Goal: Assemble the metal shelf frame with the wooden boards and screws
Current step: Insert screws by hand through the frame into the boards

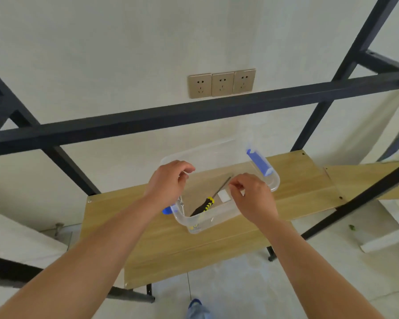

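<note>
Pale wall behind, we reach into the parts box on the wooden board (297,180).
Our left hand (168,180) curls over the clear box (272,184) rim, right hand (253,196) pinches something too small to identify; lift the screwdriver (203,206) cleanly, under the metal frame (194,113).

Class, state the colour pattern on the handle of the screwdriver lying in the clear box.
The screwdriver handle is black with yellow stripes, seen in the head view.
</note>
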